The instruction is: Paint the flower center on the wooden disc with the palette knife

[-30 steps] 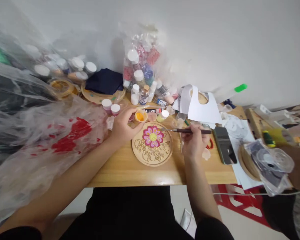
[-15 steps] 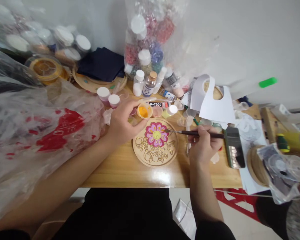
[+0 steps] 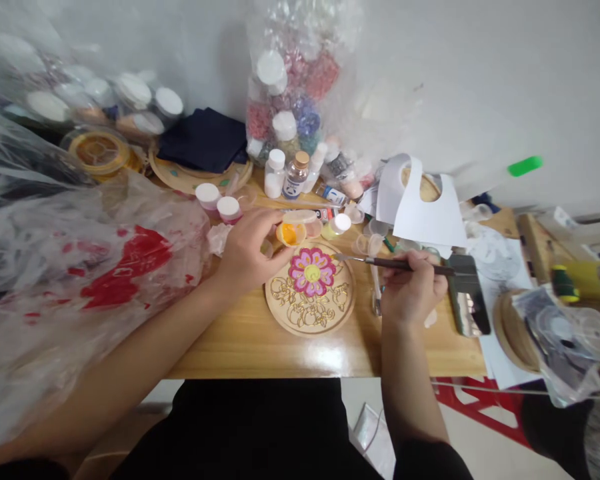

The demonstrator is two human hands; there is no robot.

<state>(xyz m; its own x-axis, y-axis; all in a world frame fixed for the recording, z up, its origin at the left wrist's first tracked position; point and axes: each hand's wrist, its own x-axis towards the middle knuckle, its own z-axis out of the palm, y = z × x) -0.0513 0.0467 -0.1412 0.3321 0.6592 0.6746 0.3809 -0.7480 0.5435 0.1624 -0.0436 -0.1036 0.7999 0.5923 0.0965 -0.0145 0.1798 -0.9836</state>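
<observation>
at the fingertips of the left hand (image 3: 250, 252) is a small cup (image 3: 302, 233) of orange paint, fingers and thumb parted just enough to grip it. the right hand (image 3: 411, 283) curls closed around a thin dark-handled tool (image 3: 393, 264), its tip near a pink flower (image 3: 312, 273) on the round board (image 3: 310, 300), lying between the 2 hands on the table (image 3: 220, 350).

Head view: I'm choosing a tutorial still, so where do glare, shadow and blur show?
Head view: white glare on the table below the disc, and a smaller reflection on the phone; head view: a soft shadow on the wall, left of the upright bag; head view: the plastic at left looks smeared, the disc clearer.
</observation>
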